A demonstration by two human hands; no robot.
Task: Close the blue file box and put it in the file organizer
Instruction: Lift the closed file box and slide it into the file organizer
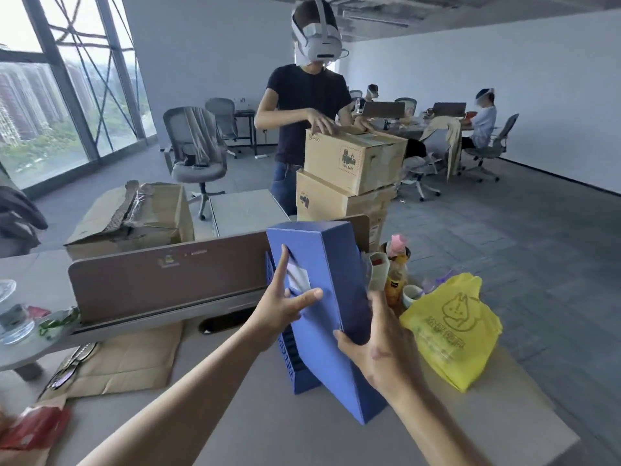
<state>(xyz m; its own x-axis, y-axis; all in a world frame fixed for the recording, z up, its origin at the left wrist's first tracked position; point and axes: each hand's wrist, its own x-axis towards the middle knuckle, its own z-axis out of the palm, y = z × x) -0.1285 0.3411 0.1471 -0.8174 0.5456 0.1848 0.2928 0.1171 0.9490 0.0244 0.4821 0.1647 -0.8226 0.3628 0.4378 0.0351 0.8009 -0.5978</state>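
Note:
The blue file box (322,264) stands upright and closed, tilted slightly, in the middle of the desk. My left hand (285,304) presses flat on its left face, over a white label. My right hand (379,344) grips its lower right edge. Below the box, the blue file organizer (302,368) with perforated sides and a slanted front panel sits on the desk. The box's lower part is inside or directly above the organizer; I cannot tell whether it rests on the bottom.
A yellow plastic bag (453,327), bottles and a cup (396,280) crowd the right side. A brown desk divider (168,277) runs behind. Flat cardboard (127,358) lies at left. Across the desk a person (302,105) handles stacked cartons (349,173).

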